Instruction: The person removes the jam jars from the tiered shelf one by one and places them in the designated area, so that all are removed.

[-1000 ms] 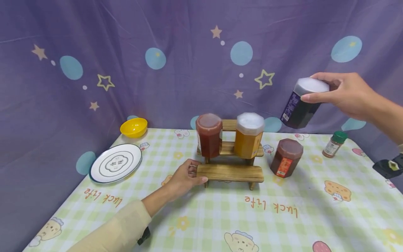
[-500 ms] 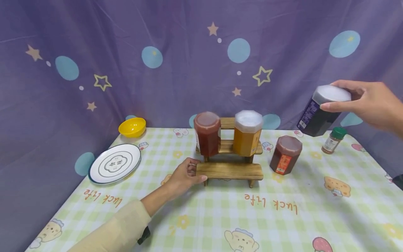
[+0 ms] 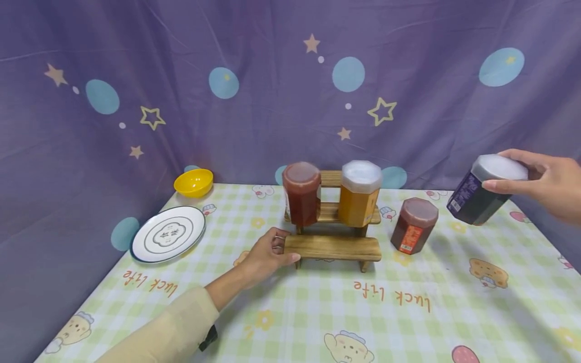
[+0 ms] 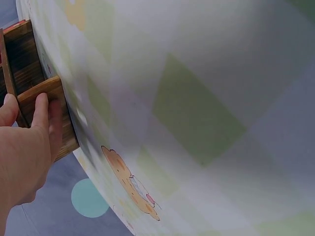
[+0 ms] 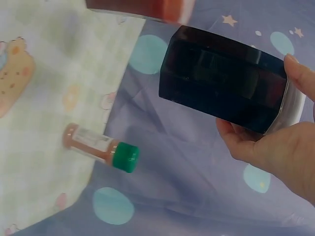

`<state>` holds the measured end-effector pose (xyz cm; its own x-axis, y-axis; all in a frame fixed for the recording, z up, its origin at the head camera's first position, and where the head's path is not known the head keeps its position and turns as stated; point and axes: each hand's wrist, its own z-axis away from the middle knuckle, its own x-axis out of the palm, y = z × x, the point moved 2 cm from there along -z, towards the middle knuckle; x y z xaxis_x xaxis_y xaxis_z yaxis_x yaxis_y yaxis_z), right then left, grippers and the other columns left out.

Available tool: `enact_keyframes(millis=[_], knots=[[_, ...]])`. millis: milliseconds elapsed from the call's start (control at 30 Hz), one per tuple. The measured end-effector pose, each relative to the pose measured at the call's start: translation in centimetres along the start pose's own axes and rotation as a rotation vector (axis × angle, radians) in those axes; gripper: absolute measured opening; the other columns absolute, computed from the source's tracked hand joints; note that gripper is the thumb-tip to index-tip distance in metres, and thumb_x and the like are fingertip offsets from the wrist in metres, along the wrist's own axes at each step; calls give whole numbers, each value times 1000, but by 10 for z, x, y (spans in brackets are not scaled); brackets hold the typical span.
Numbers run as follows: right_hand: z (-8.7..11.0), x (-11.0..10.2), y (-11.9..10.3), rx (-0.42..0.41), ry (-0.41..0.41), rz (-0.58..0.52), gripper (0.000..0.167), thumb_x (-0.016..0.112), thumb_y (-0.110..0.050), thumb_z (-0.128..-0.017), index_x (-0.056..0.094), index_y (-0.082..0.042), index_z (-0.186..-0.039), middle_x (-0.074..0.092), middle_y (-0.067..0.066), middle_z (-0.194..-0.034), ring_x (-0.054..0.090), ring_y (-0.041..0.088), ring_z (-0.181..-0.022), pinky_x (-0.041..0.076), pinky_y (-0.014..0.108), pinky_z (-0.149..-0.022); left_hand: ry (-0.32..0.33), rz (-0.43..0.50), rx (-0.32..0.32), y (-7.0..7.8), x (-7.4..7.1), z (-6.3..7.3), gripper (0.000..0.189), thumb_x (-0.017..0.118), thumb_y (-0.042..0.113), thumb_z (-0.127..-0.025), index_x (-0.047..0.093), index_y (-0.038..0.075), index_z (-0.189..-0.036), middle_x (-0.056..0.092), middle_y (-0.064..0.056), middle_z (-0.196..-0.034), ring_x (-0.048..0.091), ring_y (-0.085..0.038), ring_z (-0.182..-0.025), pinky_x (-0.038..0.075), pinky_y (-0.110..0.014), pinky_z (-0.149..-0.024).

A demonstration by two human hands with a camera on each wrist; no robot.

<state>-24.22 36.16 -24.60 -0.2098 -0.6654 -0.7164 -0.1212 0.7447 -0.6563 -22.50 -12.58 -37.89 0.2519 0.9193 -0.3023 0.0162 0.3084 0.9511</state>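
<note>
My right hand (image 3: 556, 184) grips an octagonal dark jar (image 3: 476, 196) with a purple label by its whitish top end, thumb and fingers on opposite sides. The jar is tilted above the table's far right; the right wrist view shows its dark side. My left hand (image 3: 263, 257) holds the left end of the lower step of a small wooden tiered rack (image 3: 333, 247). In the left wrist view, thumb and fingers lie about the wood. On the rack's middle tier stand a dark red jar (image 3: 301, 196) and an amber jar (image 3: 358, 201).
A brown jar (image 3: 414, 227) with a red label stands right of the rack. A green-capped spice bottle (image 5: 93, 142) is hidden behind the held jar in the head view. At left lie a white plate (image 3: 168, 234) and a yellow bowl (image 3: 194, 184); a purple curtain hangs behind.
My right hand has carried the dark jar rightward and down, from beside the rack to in front of the spice bottle. The left hand keeps its place on the rack.
</note>
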Motion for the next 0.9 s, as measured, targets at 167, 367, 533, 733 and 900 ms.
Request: enact_keyframes(millis=[167,367,533,733,900], knots=[[9,4,10,4,1,28,84,76,-35,-83,34,-2,-147,59,-7,-107,44,-19,-74,37,6,-60,3,-7,4,2,0,0,53,77,11,-82,47,4,-126,46,-8,-98,43,-18,-86,41,-28,-67],[18,12,17,21,-25,92,86,74,-39,-84,31,-1,-148,48,34,-125,53,-6,-80,40,12,-56,-1,-13,-2,2,1,0,54,77,11,-82,47,4,-126,45,-7,-98,42,-18,-85,40,-28,-67],[24,22,27,42,-58,64,91,72,-40,-86,21,-1,-151,40,37,-132,49,47,-111,51,43,-81,10,-43,-6,1,1,-1,54,77,13,-82,47,5,-126,44,-6,-95,41,-18,-83,39,-28,-65],[27,38,40,66,-135,58,94,70,-42,-87,14,-2,-153,28,41,-141,32,62,-120,33,72,-86,30,-60,-27,0,1,-1,54,78,15,-81,49,7,-126,49,-8,-103,45,-19,-90,42,-31,-73],[29,52,49,81,-151,63,96,70,-45,-86,16,-1,-152,27,40,-143,31,62,-121,35,68,-83,35,-55,-16,1,1,0,54,78,14,-82,49,6,-127,51,-10,-106,46,-20,-91,44,-32,-73]])
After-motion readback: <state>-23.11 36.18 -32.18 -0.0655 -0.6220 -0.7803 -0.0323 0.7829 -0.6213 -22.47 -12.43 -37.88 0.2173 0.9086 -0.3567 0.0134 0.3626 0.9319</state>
